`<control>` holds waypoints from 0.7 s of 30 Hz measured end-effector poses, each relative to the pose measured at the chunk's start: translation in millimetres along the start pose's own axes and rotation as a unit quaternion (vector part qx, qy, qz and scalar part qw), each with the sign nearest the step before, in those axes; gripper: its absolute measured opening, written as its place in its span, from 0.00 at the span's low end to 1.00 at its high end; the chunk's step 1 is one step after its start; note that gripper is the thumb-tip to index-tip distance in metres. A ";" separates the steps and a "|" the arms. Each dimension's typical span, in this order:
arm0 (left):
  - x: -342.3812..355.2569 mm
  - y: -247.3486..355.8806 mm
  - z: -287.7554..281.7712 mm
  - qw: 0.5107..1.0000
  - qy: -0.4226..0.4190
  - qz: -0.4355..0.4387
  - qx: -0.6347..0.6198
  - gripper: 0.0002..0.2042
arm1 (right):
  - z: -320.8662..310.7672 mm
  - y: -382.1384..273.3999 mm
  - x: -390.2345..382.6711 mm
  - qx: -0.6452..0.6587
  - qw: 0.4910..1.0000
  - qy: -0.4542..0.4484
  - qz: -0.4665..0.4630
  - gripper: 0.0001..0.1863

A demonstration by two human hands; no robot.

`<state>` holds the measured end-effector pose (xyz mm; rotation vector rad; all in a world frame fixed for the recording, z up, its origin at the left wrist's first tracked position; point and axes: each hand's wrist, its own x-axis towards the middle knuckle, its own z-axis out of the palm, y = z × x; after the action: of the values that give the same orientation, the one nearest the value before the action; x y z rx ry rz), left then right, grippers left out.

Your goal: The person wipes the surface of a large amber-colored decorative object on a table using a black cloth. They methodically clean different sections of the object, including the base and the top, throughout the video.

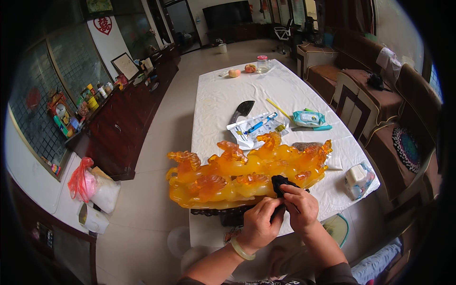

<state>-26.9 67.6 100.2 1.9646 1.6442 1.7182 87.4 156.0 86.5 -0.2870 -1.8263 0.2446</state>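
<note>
A black cloth [281, 182] is bunched between my two hands at the near right side of a translucent amber-yellow sculpture [228, 183] of several horses. My left hand [260, 222], with a pale bangle on its wrist, is closed on the cloth's lower part. Beside it, my right hand [302, 205] pinches the cloth's upper part with the fingertips. The cloth's top end overlaps the sculpture's front. I cannot tell whether it touches. A dark carved base [221, 212] shows under the sculpture's near edge.
Behind the sculpture on the white-covered table [213, 109] lie a dark-bladed knife [243, 110], a blue-handled tool [256, 126] on a plastic packet, a yellow stick [279, 109], a wipes pack [308, 118] and a teal-handled knife [313, 128]. A white block [355, 175] on plastic wrap sits at the right edge.
</note>
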 end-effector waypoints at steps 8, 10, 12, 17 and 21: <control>-3.7 18.2 -21.4 0.997 -0.011 0.037 -0.062 0.13 | -25.2 -44.9 -1.9 0.094 0.993 0.048 0.051 0.07; -3.7 22.4 -31.2 0.995 0.006 0.051 -0.081 0.14 | -27.0 -52.4 0.0 0.114 0.992 0.036 0.048 0.08; -5.3 26.1 -41.9 0.995 0.011 0.047 -0.089 0.15 | -27.6 -61.7 4.4 0.112 0.993 0.029 0.039 0.08; -17.7 33.6 -68.5 0.992 0.034 -0.011 -0.123 0.18 | -20.6 -81.5 10.9 0.121 0.992 0.030 0.001 0.15; -36.7 30.1 -82.4 0.954 0.011 -0.130 -0.271 0.24 | -17.1 -98.9 10.4 0.137 0.990 0.005 -0.011 0.16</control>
<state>-61.5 -17.3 125.4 1.4143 1.1905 1.8332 94.4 66.0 131.5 -0.0752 -1.7590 0.4738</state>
